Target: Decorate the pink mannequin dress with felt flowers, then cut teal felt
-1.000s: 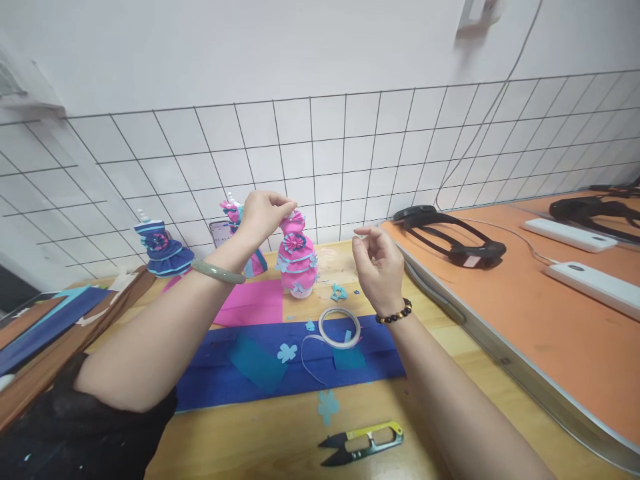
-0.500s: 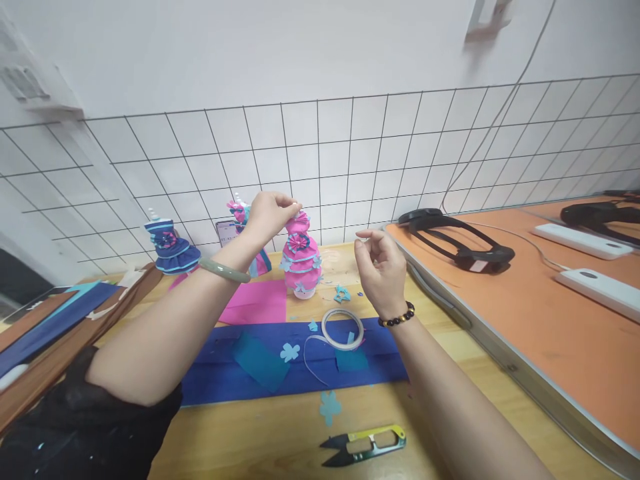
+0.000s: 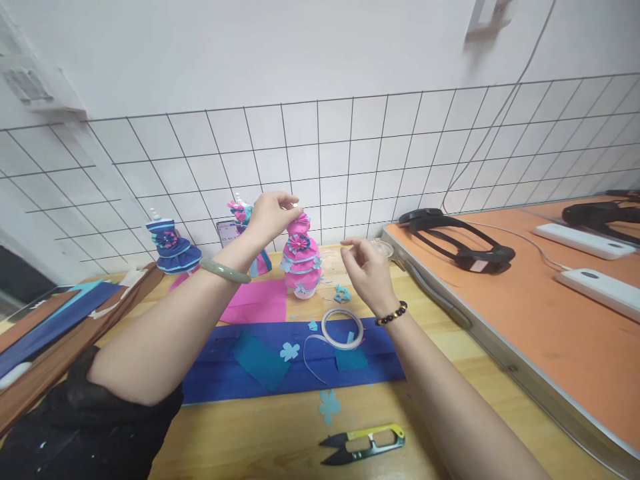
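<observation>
Head view: left hand (image 3: 273,217) has thumb and fingertips pinched at the top of the pink ruffled paper dress figure (image 3: 301,270), which stands upright on the pale wooden table (image 3: 240,440), near the white grid-lined wall (image 3: 350,173). Right hand (image 3: 369,273) is half-curled, thumb and forefinger slightly apart, nothing visible between them; off to the figure's right, no contact.

Handling, my read: pinch lightly and high. Paper ruffles will likely crush and the narrow top could tip the figure, so press straight down, never sideways. Right hand is well placed to steady the base; keep fingertips off the pale blue petals on the skirt.

Edges/room: the multicoloured paper dress figure (image 3: 240,212) is tight behind the left wrist, so back that arm out slowly. Navy ruffled dress figure (image 3: 173,247) is further left. White tape roll (image 3: 325,328) lies in front, loose tail out on the dark blue paper strip (image 3: 215,377); could snag. Yellow-handled snips (image 3: 395,433) sit nearer the camera. Grey metal edge (image 3: 480,343) bounds the right arm's side.
</observation>
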`<action>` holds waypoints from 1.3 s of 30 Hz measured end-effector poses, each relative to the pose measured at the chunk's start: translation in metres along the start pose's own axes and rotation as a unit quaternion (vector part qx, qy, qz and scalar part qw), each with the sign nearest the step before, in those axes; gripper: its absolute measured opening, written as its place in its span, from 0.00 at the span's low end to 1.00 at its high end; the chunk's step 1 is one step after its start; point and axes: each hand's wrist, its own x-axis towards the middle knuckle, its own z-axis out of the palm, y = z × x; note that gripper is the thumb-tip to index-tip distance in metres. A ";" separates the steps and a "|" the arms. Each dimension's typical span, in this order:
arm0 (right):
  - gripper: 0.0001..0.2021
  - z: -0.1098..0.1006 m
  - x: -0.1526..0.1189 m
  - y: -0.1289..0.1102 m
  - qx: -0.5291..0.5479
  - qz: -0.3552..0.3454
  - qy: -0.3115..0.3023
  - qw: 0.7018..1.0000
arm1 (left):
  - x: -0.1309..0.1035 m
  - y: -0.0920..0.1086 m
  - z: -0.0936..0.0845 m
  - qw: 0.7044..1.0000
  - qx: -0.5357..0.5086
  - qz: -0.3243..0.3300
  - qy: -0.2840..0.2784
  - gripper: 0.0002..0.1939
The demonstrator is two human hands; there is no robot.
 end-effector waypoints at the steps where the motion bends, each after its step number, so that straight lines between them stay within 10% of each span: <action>1: 0.08 0.002 0.000 0.006 0.036 0.052 -0.028 0.998 | 0.000 0.000 0.000 1.000 0.003 0.004 0.000 0.16; 14: 0.16 0.033 -0.015 0.046 0.326 0.362 -0.090 0.869 | -0.010 0.010 -0.003 1.000 0.002 0.019 0.008 0.11; 27: 0.12 0.031 -0.012 0.033 0.489 0.382 -0.143 0.771 | -0.016 0.031 -0.015 0.999 -0.015 0.024 0.034 0.12; 39: 0.11 0.032 -0.012 0.031 0.537 0.365 -0.148 0.746 | -0.017 0.030 -0.014 0.999 -0.032 0.024 0.021 0.12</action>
